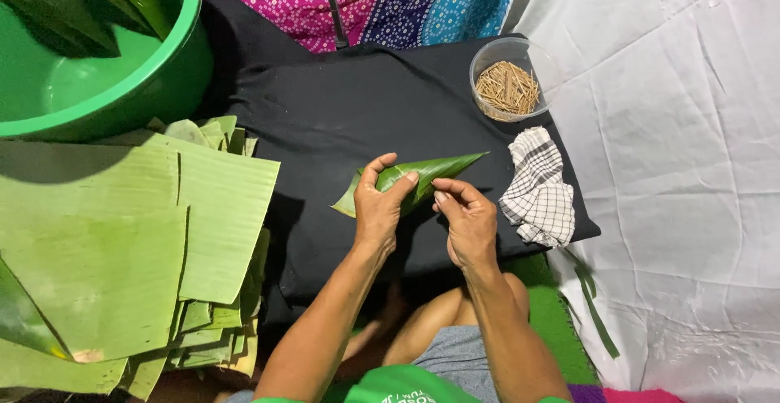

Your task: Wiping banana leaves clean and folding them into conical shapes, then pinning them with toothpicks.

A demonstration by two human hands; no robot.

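In the middle of the frame, over the black cloth [325, 119], my left hand [378, 208] is closed around a banana leaf cone [431, 171], whose tip points to the right. My right hand [467, 216] touches its lower edge with pinched fingertips; whether they hold anything I cannot tell. Cut leaves [122, 240] lie at the left, a bowl of small sticks [508, 86] at the upper right.

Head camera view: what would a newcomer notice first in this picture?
First, the rolled green leaf cone at the centre, held by the left hand and the right hand over a black cloth. Next, the big stack of flat banana leaves at the left, below a green basin. At the upper right stands a clear bowl of thin sticks, with a checked cloth below it.
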